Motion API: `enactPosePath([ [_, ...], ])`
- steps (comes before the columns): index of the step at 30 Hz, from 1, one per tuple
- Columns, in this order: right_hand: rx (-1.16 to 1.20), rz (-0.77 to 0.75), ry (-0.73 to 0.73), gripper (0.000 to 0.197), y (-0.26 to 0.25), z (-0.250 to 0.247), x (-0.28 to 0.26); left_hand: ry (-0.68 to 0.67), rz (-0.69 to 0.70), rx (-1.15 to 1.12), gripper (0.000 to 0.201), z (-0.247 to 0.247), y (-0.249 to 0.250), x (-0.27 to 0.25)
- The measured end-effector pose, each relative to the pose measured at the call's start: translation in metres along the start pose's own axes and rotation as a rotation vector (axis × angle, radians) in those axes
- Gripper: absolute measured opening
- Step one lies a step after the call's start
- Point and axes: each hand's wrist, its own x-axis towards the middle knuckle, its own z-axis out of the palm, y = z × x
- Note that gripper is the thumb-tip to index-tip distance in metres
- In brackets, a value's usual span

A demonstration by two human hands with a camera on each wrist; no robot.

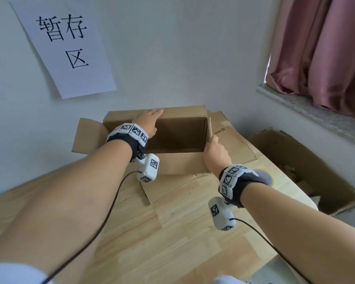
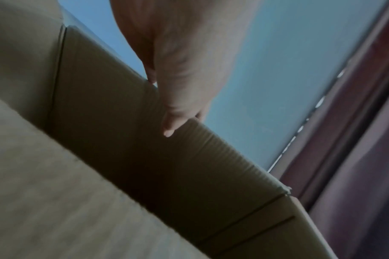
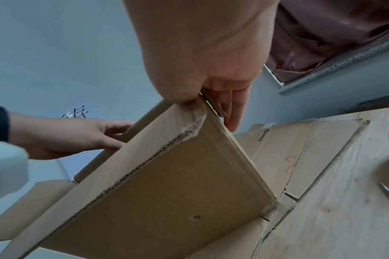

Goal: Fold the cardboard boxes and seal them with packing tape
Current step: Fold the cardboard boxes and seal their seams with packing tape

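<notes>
An open brown cardboard box [image 1: 178, 163] stands on the wooden table [image 1: 152, 232] close to the wall. My left hand [image 1: 152, 117] holds the top edge of its far flap [image 2: 144, 140], thumb on the inner face and fingers behind. My right hand [image 1: 213, 142] pinches the near corner of the right flap [image 3: 178, 175], which stands upright, thumb on one side and fingers on the other. The left flap [image 1: 88, 136] lies folded outward. A tape roll [image 1: 264, 177] peeks out behind my right wrist.
Flattened cardboard printed PICO [image 1: 232, 140] lies under and right of the box, with another flat piece [image 1: 166, 189] in front. An open carton [image 1: 307, 171] sits on the floor at right. A paper sign [image 1: 64, 46] hangs on the wall; pink curtain [image 1: 320, 48] over the sill.
</notes>
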Motion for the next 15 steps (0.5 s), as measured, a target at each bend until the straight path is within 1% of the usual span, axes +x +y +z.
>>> enactPosePath([
  [2, -0.010, -0.023, -0.005, 0.030, 0.002, 0.000, -0.002, 0.021, -0.031, 0.013, 0.052, -0.002, 0.002, 0.003],
  [4, -0.005, -0.032, -0.008, 0.029, 0.002, 0.000, -0.001, 0.057, -0.016, 0.054, 0.041, -0.006, 0.005, 0.005],
  [7, -0.003, -0.034, -0.016, 0.028, 0.003, -0.001, 0.002, 0.040, -0.013, 0.101, 0.034, -0.010, 0.006, 0.008],
  [10, -0.002, -0.033, -0.025, 0.029, -0.001, -0.001, 0.006, 0.024, -0.015, 0.080, 0.031, -0.011, 0.003, 0.010],
  [12, 0.016, -0.015, -0.035, 0.030, -0.003, -0.001, 0.009, 0.015, -0.032, 0.025, 0.034, -0.011, 0.002, 0.012],
  [14, 0.044, 0.007, -0.041, 0.029, -0.003, -0.001, 0.014, -0.003, -0.051, -0.044, 0.044, -0.009, 0.001, 0.014],
  [15, 0.059, 0.019, -0.041, 0.028, -0.004, -0.002, 0.016, -0.011, -0.049, -0.062, 0.052, -0.008, 0.001, 0.013],
])
